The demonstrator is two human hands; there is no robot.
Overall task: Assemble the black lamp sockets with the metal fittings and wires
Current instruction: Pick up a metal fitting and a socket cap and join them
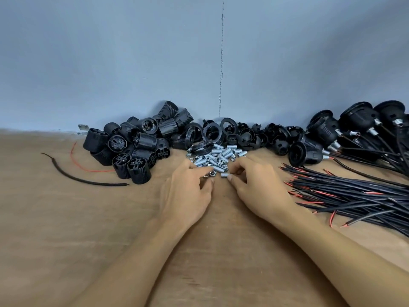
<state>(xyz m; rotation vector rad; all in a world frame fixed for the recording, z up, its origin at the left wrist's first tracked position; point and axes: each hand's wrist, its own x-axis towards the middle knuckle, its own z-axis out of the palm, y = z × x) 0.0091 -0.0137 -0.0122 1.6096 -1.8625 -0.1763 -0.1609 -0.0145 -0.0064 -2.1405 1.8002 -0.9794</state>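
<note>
The right hand point(259, 185) pinches a short threaded tube point(225, 175) by its end. The left hand point(188, 191) curls thumb and fingertips round a hex nut point(209, 173). Both parts sit at the near edge of the metal fittings pile point(218, 155), at twelve o'clock from the hands. They look small, hard and likely slippery, so grip across the threads. Socket bodies point(132, 147) crowd ten o'clock and the wire bundle point(354, 196) lies at three o'clock on the surface point(66, 229).

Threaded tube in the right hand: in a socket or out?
Out: the right hand pinches the threaded tube bare, nothing fitted on it.
</note>
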